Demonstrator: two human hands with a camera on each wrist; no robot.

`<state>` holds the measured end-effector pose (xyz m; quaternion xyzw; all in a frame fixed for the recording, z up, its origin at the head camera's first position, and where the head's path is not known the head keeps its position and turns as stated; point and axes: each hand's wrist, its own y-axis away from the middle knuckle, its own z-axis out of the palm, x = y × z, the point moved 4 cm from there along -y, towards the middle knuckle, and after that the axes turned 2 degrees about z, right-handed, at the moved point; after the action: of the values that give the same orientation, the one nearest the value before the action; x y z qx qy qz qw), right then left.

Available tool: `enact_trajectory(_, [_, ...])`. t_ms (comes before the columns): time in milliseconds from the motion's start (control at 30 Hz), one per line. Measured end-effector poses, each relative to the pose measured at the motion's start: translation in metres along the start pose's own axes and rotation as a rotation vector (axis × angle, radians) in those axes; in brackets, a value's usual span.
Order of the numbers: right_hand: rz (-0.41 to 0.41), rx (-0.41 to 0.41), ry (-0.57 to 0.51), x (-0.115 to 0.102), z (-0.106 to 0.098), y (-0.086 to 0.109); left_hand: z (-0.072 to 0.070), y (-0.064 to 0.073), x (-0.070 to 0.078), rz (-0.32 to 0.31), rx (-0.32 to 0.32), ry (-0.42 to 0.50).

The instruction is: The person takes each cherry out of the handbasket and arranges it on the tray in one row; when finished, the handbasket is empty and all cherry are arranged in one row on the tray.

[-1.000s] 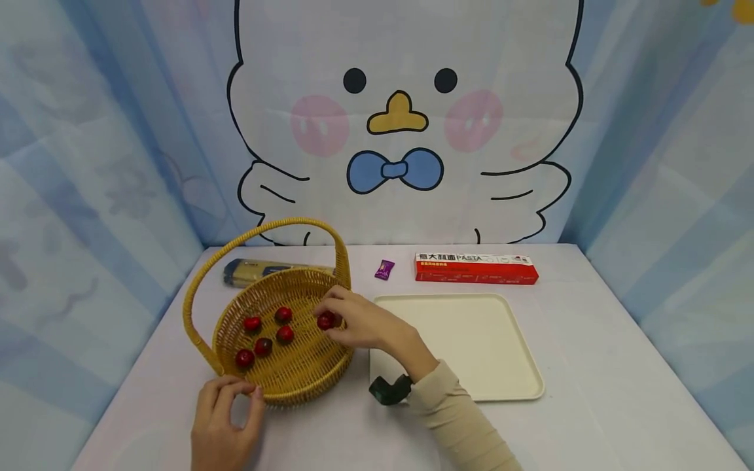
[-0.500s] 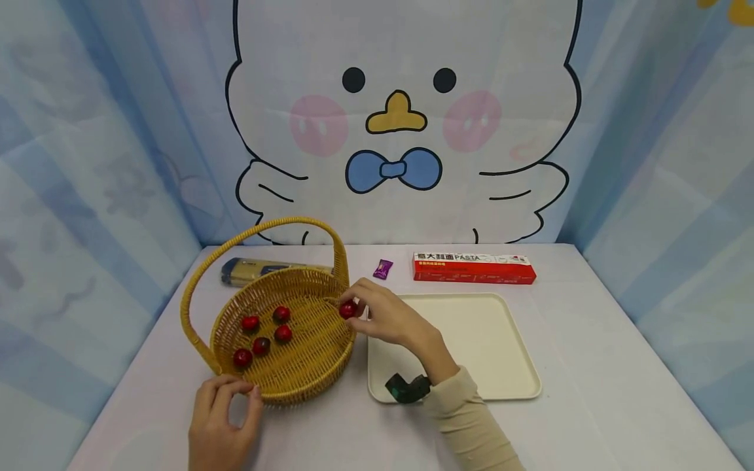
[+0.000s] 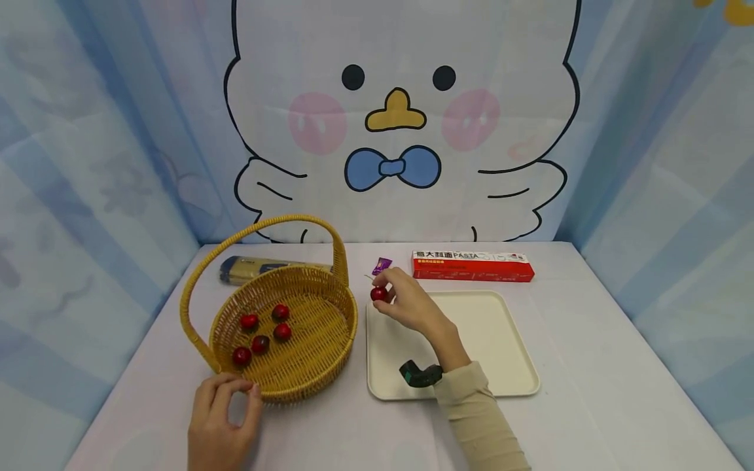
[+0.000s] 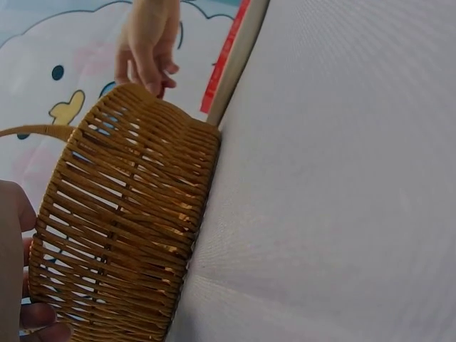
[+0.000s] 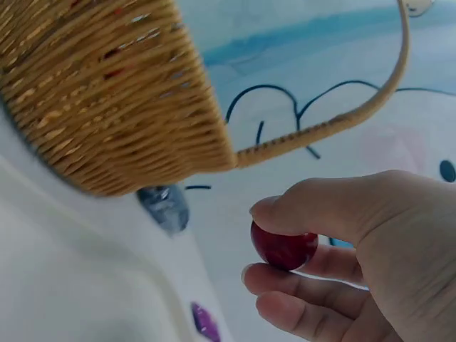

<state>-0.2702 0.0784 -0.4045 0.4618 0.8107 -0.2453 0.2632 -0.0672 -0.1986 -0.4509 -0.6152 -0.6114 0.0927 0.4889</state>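
A yellow wicker basket (image 3: 318, 347) with a tall arched handle stands at the left. Several dark red cherries (image 3: 282, 332) lie in its left half. My left hand (image 3: 220, 425) grips the basket's near rim between thumb and fingers, as the left wrist view also shows. Between thumb and fingertips of my right hand (image 3: 418, 311), a single cherry (image 5: 283, 249) is pinched, its thin stem pointing up and left in the head view. That hand hovers over the far left corner of a cream rectangular tray (image 3: 477, 340), to the right of the basket.
Behind the tray lies a red and white pasta box (image 3: 473, 267). A small purple wrapped candy (image 3: 381, 264) sits just beyond my right hand. Partly hidden behind the basket is a yellowish pack with a dark end (image 3: 241, 269). A printed curtain backs the table.
My right hand has lifted a cherry out of the basket and carried it right, over the tray's far left corner. My left hand stays on the basket rim.
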Motion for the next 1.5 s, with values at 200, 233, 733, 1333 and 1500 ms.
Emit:
enact_trajectory(200, [0.044,-0.008,0.043,0.018,0.015,-0.005,0.001,0.000,-0.001,0.000,-0.004,0.005])
enact_trajectory(233, [0.052,-0.009,0.050,0.021,0.018,-0.005,0.000,0.000,-0.001,0.002,-0.004,0.005])
enact_trajectory(733, [0.098,-0.027,0.106,0.039,0.039,-0.009,-0.001,-0.001,0.000,-0.006,0.011,0.018])
enact_trajectory(1333, [0.104,-0.003,0.128,0.032,0.026,-0.008,-0.002,0.000,0.000,-0.014,0.002,0.016])
enact_trajectory(1500, [0.105,0.007,0.110,0.024,0.018,-0.007,-0.002,0.000,0.000,-0.015,0.000,0.018])
